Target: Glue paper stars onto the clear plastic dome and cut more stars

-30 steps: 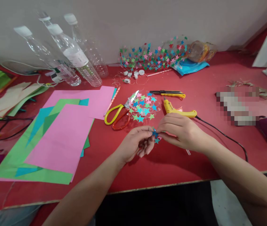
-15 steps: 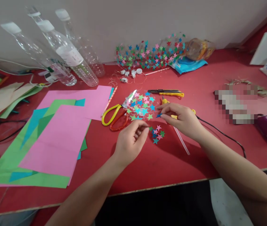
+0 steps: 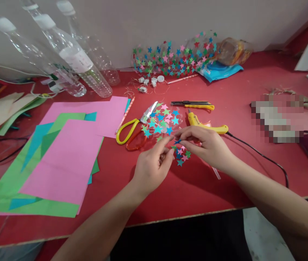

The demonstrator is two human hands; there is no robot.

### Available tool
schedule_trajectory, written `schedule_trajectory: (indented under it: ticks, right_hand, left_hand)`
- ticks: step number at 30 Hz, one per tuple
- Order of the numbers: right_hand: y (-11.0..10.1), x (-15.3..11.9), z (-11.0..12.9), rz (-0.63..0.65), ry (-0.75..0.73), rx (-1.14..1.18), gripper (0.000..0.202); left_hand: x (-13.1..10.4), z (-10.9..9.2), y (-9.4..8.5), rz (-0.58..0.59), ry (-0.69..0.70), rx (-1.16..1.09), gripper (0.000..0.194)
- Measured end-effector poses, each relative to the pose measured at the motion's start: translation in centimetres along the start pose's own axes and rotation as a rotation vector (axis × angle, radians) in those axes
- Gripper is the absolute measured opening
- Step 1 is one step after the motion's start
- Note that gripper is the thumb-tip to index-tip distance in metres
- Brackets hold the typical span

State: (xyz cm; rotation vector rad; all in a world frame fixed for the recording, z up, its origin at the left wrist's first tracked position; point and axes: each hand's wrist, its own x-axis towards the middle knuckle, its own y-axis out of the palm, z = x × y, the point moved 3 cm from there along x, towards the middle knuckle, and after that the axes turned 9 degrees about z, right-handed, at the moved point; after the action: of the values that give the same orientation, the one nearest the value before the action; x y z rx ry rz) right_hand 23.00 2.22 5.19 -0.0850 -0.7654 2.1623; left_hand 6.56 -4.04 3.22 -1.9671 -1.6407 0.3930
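My right hand [image 3: 208, 146] pinches a small blue paper star [image 3: 177, 141] between thumb and fingertips. My left hand [image 3: 154, 165] is closed with its fingers curled, close to the right fingertips. Its grip seems to be on the near end of a clear plastic piece dotted with colourful stars [image 3: 157, 129]; the contact is hard to see. Under the hands lies a small pile of loose paper stars [image 3: 180, 162]. Scissors [image 3: 129, 132] with yellow and red handles lie left of the plastic piece. A yellow glue gun [image 3: 220, 129] rests beyond my right hand.
A yellow utility knife [image 3: 202, 106] lies behind the glue gun. Coloured paper sheets [image 3: 61, 163] cover the left side. Clear bottles [image 3: 80, 61] stand at the back left, and a star-covered bottle [image 3: 175, 59] lies along the wall. The glue gun's black cord [image 3: 268, 158] runs right.
My right hand has moved left and nearer with the blue star, towards my left hand, uncovering more of the glue gun. The stars on the clear plastic have shifted, as if it turned.
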Motion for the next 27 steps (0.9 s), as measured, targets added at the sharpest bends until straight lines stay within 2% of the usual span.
schedule_trajectory:
  ticks: [9, 16, 19, 23, 27]
  right_hand:
    - [0.5, -0.2, 0.0, -0.004, -0.049, -0.059, 0.007]
    - [1.1, -0.1, 0.2, 0.018, -0.049, -0.024, 0.007]
    - [1.3, -0.2, 0.1, 0.025, -0.052, -0.022, 0.007]
    - [1.3, -0.3, 0.0, 0.012, -0.043, -0.032, 0.006]
    - [1.3, -0.3, 0.1, -0.001, -0.081, -0.031, 0.006]
  left_hand:
    - [0.1, 0.0, 0.2, -0.073, 0.003, 0.205, 0.037]
    - [0.8, 0.1, 0.0, -0.183, 0.214, 0.49, 0.027]
    - [1.2, 0.1, -0.2, -0.184, 0.25, 0.473, 0.022]
    - [1.3, 0.3, -0.2, -0.157, 0.229, 0.377, 0.02]
    - [1.1, 0.5, -0.1, -0.191, 0.265, 0.329, 0.02]
